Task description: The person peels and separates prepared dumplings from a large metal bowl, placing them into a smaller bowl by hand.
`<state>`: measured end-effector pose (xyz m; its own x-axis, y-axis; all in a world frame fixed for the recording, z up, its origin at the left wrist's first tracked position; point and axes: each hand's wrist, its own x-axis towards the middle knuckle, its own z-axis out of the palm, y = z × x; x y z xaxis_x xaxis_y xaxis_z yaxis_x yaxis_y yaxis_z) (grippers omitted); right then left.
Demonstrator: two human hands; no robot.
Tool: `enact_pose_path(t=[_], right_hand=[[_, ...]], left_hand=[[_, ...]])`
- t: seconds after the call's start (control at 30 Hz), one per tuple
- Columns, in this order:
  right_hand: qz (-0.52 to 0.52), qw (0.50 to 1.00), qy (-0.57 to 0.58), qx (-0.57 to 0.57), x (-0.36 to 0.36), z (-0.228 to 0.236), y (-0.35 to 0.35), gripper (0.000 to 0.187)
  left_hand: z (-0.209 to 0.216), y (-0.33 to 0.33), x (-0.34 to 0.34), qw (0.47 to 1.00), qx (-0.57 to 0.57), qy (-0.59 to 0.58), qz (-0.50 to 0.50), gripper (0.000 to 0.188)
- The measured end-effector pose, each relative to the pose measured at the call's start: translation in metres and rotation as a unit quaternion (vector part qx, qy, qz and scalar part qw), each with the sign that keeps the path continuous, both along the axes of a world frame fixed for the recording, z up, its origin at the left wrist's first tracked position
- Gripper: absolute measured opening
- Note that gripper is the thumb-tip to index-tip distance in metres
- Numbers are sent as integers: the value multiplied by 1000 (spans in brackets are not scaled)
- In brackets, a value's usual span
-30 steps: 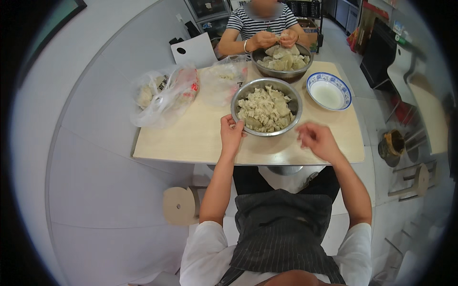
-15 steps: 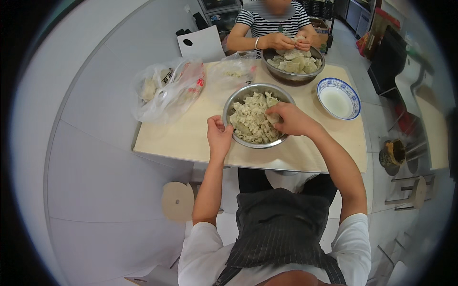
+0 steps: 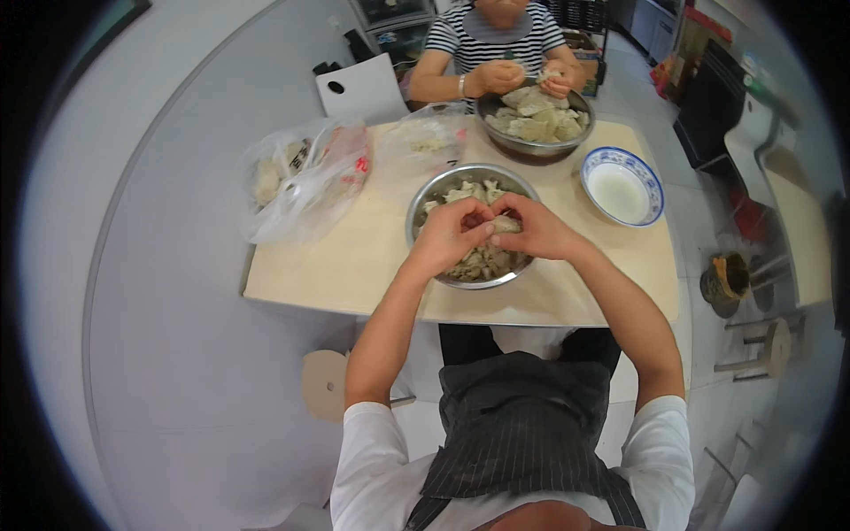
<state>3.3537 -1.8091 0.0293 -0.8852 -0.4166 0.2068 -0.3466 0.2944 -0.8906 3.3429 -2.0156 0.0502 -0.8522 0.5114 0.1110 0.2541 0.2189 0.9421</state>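
A steel bowl point(image 3: 414, 239) full of pale, torn bread-like bits point(image 3: 478, 265) stands on the table before me. Over it my left hand point(image 3: 453, 234) and my right hand point(image 3: 536, 228) meet, fingertips almost touching. Between their thumbs and fingers is a pale piece of flatbread point(image 3: 506, 225), pinched from both sides. My fingers partly cover it. Both wrists lie above the bowl's near side.
Across the table point(image 3: 319, 274), a person in a striped top point(image 3: 522, 40) handles pieces over a second steel bowl point(image 3: 540, 146). A blue-and-white bowl point(image 3: 611, 159) with whitish contents stands right. Plastic bags point(image 3: 310, 190) lie left; a stool point(image 3: 326, 385) stands below.
My left hand has left the bowl's left rim and come over the bowl to join the right. My right hand has risen from the bits, and both now grip a piece of flatbread.
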Motion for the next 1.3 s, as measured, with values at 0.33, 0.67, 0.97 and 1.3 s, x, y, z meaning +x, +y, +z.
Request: enact_pose_path(t=[0.33, 0.67, 0.97, 1.3], right_hand=[[-85, 996, 15, -11, 16, 5, -9, 30], [-120, 989, 84, -18, 13, -6, 9, 28], [-82, 995, -23, -61, 11, 7, -6, 27], [-131, 990, -46, 10, 17, 17, -1, 31]], left_hand=[[-15, 10, -13, 993, 16, 28, 110, 8], [-11, -15, -21, 993, 61, 6, 98, 14], [-17, 13, -13, 993, 69, -83, 56, 12], [-4, -7, -22, 998, 47, -5, 52, 10]])
